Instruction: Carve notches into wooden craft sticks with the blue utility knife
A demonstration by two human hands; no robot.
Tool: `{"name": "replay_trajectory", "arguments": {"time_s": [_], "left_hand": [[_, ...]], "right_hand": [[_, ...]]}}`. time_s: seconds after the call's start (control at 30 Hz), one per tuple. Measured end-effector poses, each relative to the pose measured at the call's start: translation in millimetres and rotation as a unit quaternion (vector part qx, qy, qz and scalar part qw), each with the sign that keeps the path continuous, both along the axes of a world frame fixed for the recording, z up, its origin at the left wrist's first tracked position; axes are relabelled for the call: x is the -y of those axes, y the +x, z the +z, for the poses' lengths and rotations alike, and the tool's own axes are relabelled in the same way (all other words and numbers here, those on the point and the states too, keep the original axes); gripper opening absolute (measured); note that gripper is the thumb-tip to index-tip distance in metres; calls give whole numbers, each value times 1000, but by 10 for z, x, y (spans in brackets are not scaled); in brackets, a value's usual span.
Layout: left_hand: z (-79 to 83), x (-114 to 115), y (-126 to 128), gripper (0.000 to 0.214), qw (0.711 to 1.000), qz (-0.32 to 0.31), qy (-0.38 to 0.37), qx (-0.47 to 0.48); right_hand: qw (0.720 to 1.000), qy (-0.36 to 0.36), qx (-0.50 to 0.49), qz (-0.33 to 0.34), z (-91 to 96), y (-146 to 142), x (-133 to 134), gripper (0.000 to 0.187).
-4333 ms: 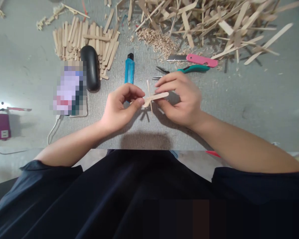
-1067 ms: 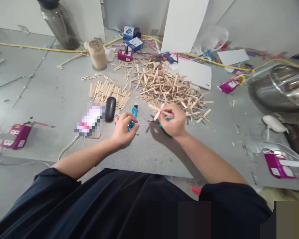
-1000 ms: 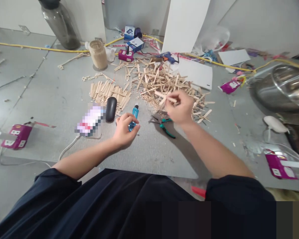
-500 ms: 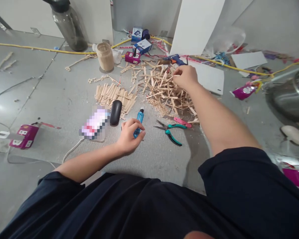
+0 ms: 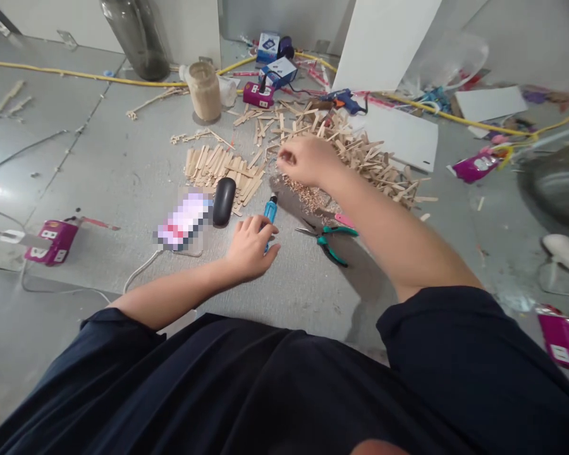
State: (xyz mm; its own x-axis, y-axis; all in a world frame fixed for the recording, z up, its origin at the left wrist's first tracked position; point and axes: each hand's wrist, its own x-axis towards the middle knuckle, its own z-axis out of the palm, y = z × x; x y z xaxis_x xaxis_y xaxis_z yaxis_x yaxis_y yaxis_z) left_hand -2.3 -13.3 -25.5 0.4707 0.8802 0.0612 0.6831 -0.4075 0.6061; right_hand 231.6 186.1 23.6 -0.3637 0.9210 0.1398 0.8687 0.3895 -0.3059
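Note:
My left hand (image 5: 253,248) lies palm down over a blue-handled tool (image 5: 270,210), its fingers loosely stretched and partly covering the handle. The tool's kind is unclear; a dark collar shows at its far end. My right hand (image 5: 310,159) is above the near left part of a heap of wooden craft sticks (image 5: 360,148), thumb and fingers curled together. What it pinches, if anything, cannot be made out. A more orderly bunch of craft sticks (image 5: 218,167) lies to the left. Teal-handled needle-nose pliers (image 5: 329,240) rest below my right forearm, beside a pink-handled tool (image 5: 344,220) that the arm partly hides.
A black oval case (image 5: 224,202) and a blurred phone (image 5: 184,218) on a cable lie left of my left hand. Behind stand a jar (image 5: 205,95), a dark bottle (image 5: 145,44), a blue glue gun (image 5: 344,101) and magenta boxes (image 5: 258,95). Wood crumbs (image 5: 310,199) are scattered centrally.
My right hand has moved left and toward me, from the heap's right side to its left edge. My left hand stays over the blue tool. The camera view has shifted slightly.

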Motion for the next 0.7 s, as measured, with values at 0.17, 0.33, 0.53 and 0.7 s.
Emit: {"name": "replay_trajectory", "arguments": {"time_s": [0.17, 0.33, 0.53, 0.7], "left_hand": [[-20, -31, 13, 32, 999, -15, 4, -32], [-55, -78, 14, 30, 999, -32, 15, -41], [-71, -107, 20, 30, 998, -30, 28, -56], [-29, -158, 10, 30, 998, -10, 29, -60]], "right_hand": [[997, -51, 44, 44, -303, -632, 130, 23], [996, -55, 68, 12, -431, -901, 33, 43], [998, -36, 52, -21, -440, -924, -15, 41], [999, -1, -3, -52, -364, -675, 237, 32]]}}
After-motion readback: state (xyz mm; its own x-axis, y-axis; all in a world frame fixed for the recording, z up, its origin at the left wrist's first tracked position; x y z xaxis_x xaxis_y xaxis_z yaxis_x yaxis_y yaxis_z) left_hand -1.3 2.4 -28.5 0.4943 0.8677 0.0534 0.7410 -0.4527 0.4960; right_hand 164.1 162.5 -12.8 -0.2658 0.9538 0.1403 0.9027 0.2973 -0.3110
